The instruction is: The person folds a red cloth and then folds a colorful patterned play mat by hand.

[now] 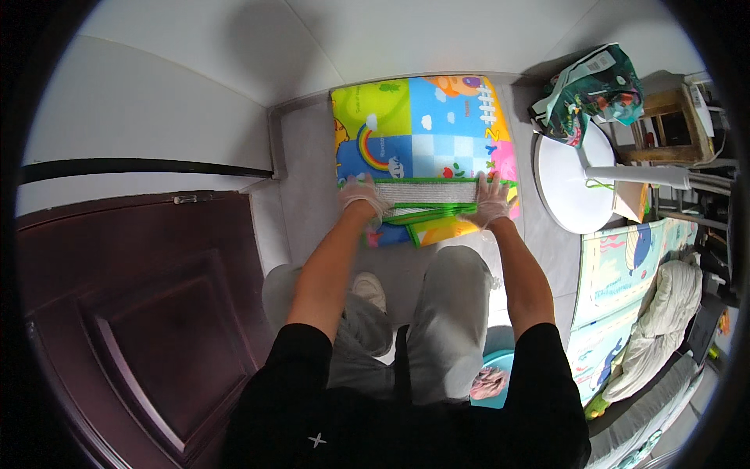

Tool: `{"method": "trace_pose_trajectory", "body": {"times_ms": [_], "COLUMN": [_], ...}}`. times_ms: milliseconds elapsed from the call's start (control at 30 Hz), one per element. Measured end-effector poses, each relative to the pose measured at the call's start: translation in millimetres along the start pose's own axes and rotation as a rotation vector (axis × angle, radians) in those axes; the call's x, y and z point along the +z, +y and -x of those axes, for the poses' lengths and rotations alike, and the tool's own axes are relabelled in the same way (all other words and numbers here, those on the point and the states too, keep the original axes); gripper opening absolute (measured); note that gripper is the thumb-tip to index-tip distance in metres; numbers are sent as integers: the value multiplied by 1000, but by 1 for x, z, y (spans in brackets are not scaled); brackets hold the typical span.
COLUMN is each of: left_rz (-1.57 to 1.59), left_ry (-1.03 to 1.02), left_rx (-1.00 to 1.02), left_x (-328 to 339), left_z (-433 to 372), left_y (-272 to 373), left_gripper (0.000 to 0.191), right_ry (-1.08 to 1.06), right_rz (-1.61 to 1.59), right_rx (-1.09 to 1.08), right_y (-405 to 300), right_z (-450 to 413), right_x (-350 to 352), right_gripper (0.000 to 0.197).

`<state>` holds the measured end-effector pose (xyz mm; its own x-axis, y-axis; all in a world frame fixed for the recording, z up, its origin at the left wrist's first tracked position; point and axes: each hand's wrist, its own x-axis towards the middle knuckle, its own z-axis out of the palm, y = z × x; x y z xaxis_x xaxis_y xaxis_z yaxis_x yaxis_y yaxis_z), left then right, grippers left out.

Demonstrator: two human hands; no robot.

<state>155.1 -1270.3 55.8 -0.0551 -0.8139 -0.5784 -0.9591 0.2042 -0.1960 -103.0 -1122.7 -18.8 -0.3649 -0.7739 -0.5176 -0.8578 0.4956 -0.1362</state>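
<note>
A folded children's play mat (pixel 419 132) lies on the floor before me, its upper face printed with a rainbow, clouds and letters. Along its near side show green-bound edges and a silvery foil-like underside (pixel 430 192). A brightly printed lower layer (pixel 439 230) juts out toward me. My left hand (pixel 364 198), in a clear disposable glove and slightly blurred, lies on the left end of that near edge. Likewise gloved, my right hand (pixel 491 202) rests on the right end with its fingers spread. The parts of the mat under both palms are hidden.
A dark red panelled door (pixel 158 340) stands at left, a pale wall (pixel 176 88) beyond. On the right are a white round base (pixel 565 182), a green plastic bag (pixel 603 94) and a pale printed mat (pixel 609 275). A blue basin (pixel 498 398) holding pink cloth sits by my knee.
</note>
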Motion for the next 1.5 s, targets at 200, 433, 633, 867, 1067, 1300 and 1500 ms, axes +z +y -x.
{"method": "trace_pose_trajectory", "body": {"times_ms": [200,433,633,867,1067,1300,1500], "left_rz": [-285,-218,-64,732,467,512,381], "left_ry": [275,355,161,-115,158,10,-162], "left_rx": [144,358,487,611,807,1048,901], "left_x": [-24,-49,-30,-21,-31,-86,-107], "left_z": [87,220,388,524,525,504,509], "left_y": [-7,-43,-70,-77,-74,-62,-35], "left_gripper": [94,76,64,58,40,39,47], "right_ry": [656,138,-347,50,28,313,471], "right_rz": [-243,-538,-102,-553,-847,-1277,-1507], "right_rx": [-27,15,-419,-40,111,471,506], "right_y": [7,18,70,101,104,64,5], "right_z": [97,285,483,616,656,685,737], "right_x": [2,58,65,47,33,18,17], "right_gripper": [98,77,32,28,30,41,39]}}
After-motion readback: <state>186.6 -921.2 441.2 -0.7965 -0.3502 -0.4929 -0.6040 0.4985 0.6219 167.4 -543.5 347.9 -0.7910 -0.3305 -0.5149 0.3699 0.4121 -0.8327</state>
